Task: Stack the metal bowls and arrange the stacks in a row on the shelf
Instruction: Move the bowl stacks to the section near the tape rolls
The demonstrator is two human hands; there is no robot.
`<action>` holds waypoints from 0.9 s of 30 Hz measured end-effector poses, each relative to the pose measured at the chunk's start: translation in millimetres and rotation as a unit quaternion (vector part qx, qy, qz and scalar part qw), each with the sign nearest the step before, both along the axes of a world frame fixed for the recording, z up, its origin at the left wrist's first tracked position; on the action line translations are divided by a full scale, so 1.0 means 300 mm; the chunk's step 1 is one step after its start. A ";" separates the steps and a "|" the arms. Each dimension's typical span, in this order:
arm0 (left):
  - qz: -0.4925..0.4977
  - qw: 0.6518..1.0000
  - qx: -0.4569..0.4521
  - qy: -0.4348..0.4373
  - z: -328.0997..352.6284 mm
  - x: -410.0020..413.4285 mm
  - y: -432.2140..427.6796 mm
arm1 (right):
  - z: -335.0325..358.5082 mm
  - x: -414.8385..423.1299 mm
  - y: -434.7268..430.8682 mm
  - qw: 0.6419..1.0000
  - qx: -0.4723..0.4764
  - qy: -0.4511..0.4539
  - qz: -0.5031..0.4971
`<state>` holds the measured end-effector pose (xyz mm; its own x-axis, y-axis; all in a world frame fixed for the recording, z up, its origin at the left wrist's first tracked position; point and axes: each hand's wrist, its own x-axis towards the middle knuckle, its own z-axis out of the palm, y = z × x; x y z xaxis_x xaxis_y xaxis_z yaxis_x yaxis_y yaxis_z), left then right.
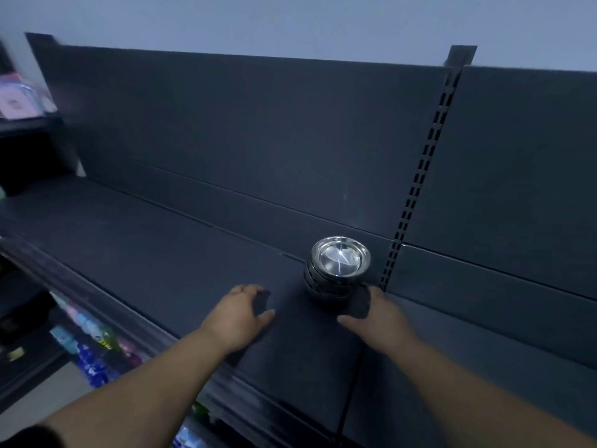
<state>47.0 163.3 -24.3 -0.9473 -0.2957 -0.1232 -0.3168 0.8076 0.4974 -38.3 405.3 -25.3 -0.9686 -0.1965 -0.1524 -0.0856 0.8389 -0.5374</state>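
Right of centre, 1 stack of metal bowls (pixel 337 270) looks stiff, slick, light; best cupped by its sides; left hand (pixel 240 313) and right hand (pixel 376 313) spread, holding nothing.

Dim bluish light, blurred and warped edges.

Shiny silver bowl stack (pixel 337 270); dark grey shelf (pixel 168 253); goods below (pixel 90 344) blurred, seemingly blue-pink.

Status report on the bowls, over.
Hands: left hand open, right hand open, both empty. One stack of metal bowls upright on shelf. Nothing in the way.
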 end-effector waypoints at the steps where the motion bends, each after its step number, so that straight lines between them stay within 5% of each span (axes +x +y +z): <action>1: -0.003 1.000 0.013 0.003 0.001 -0.036 0.007 | 0.002 -0.014 -0.007 1.000 -0.013 -0.001 -0.010; 10: -0.037 0.973 0.227 0.005 -0.022 -0.333 -0.020 | -0.009 -0.112 -0.124 0.971 -0.193 -0.006 -0.139; 17: -0.079 0.886 0.451 -0.069 -0.038 -0.466 -0.014 | -0.025 -0.141 -0.217 0.875 -0.404 -0.092 -0.248; 22: -0.092 0.846 0.521 -0.074 -0.075 -0.495 0.010 | -0.036 -0.131 -0.246 0.835 -0.455 -0.085 -0.296; 27: -0.122 0.842 0.521 -0.072 -0.065 -0.456 0.046 | -0.015 -0.053 -0.218 0.816 -0.480 -0.062 -0.317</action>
